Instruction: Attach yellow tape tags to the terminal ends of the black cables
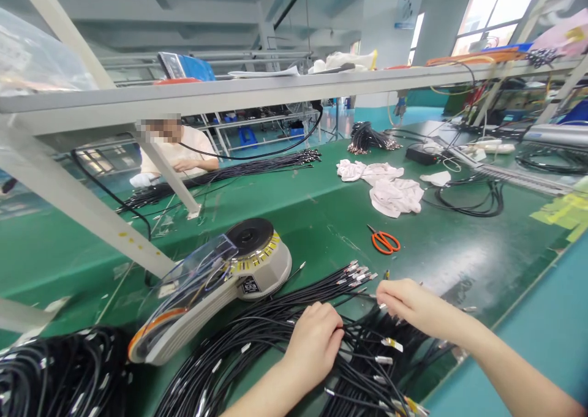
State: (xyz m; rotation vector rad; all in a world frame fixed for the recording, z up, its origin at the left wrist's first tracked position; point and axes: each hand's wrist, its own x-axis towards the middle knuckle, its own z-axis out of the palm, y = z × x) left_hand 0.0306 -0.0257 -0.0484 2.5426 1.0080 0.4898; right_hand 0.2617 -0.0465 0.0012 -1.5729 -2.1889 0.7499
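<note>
My left hand (315, 337) lies over a spread bundle of black cables (257, 328), its fingers curled down around a cable. To its right, my right hand (404, 300) is closed in a pinch at the end of a black cable; the fingertips partly hide that end. Beneath and between both hands lie more black cables (362, 368), several with white or yellow labels near their ends. Just beyond the hands, a row of cable tips with pale labels (356, 274) points right.
A round tape dispenser (269, 264) stands left of the hands. Orange-handled scissors (386, 242) and crumpled white cloths (395, 195) lie farther back on the green table (316, 221). Coiled cables (64, 374) fill the near left. A shelf (275, 89) crosses above; a person (202, 150) sits opposite.
</note>
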